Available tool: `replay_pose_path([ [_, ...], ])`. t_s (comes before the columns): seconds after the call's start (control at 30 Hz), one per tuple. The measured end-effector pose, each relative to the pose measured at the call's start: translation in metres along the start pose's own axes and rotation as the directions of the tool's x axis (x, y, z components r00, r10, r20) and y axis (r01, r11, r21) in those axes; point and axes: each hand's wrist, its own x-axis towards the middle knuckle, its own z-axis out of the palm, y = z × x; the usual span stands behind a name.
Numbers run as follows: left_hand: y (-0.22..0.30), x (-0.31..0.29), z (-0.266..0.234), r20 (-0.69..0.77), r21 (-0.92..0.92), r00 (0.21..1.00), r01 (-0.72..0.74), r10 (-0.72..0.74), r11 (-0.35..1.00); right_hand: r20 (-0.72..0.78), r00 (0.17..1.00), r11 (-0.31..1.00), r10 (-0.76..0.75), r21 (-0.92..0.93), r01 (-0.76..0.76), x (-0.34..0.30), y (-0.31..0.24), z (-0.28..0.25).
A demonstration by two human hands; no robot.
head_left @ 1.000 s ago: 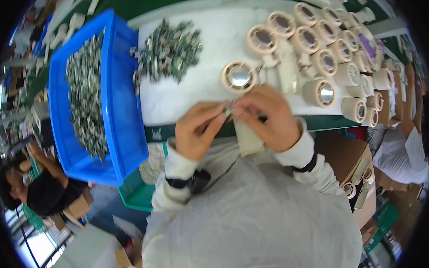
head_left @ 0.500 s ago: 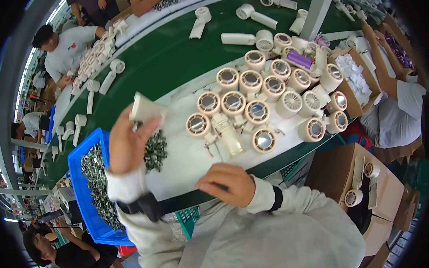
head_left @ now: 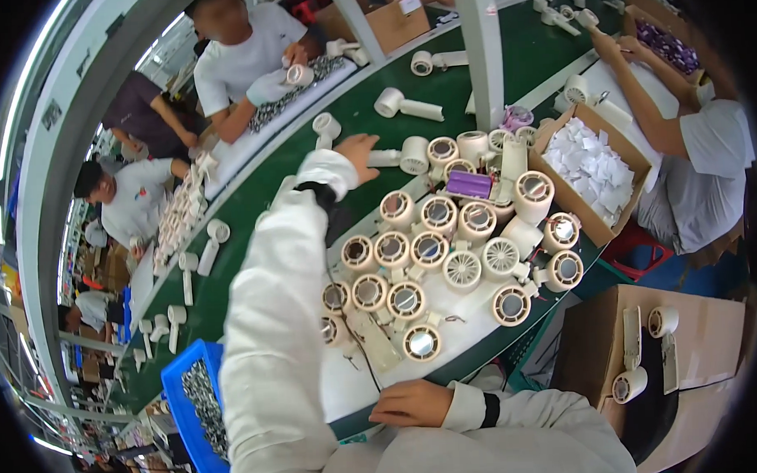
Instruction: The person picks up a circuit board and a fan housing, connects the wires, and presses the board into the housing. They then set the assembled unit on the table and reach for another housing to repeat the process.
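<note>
Left hand (head_left: pixel 359 160) at the handle end of a white fan (head_left: pixel 414 155), upper centre of the frame.
At lower left, a blue bin (head_left: pixel 172 385) holds small metallic parts (head_left: pixel 202 401); the left hand reaches over the green belt (head_left: pixel 261 209), the fan's handle running from its fingers rightward to the round head; whether they are clenched on it, I cannot tell. At lower centre, the right hand (head_left: pixel 413 403) lies palm down at the table's near edge, fingers loosely curled, the palm hidden, well apart from the fan. Between the hands, round fan heads (head_left: pixel 391 248) crowd the white table (head_left: pixel 347 386), a purple pack (head_left: pixel 468 184) among them; right of these, a carton (head_left: pixel 637 171) holds white slips (head_left: pixel 589 172).
</note>
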Motion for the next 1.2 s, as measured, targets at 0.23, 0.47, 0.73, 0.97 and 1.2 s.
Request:
replay_pose_path([
  [0.23, 0.039, 0.015, -0.073, 0.528, 0.093, 0.822, 0.194, -0.214, 0.977, 0.011, 1.000, 1.000, -0.019, 0.021, 0.019, -0.005, 0.004, -0.001],
  [0.47, 0.134, -0.125, -0.216, 0.267, 0.205, 0.839, 0.433, -0.475, 0.878, 0.012, 1.000, 1.000, 0.003, -0.002, -0.003, -0.003, 0.000, -0.015],
  [0.73, 0.309, -0.314, -0.207, -0.057, 0.173, 0.519, 0.847, -0.853, 0.503, 0.161, 0.978, 0.987, 0.133, 0.068, -0.145, 0.020, -0.030, -0.009],
  [0.97, 0.346, -0.327, -0.177, -0.093, -0.041, 0.627, 0.774, -0.773, 0.632, 0.037, 0.967, 0.901, 0.251, -0.373, -0.220, 0.051, -0.044, 0.024],
  [1.2, 0.343, -0.337, -0.171, -0.092, -0.357, 0.342, 0.865, -0.935, 0.352, 0.008, 0.971, 0.850, 0.239, -0.486, -0.205, 0.048, -0.025, 0.039],
])
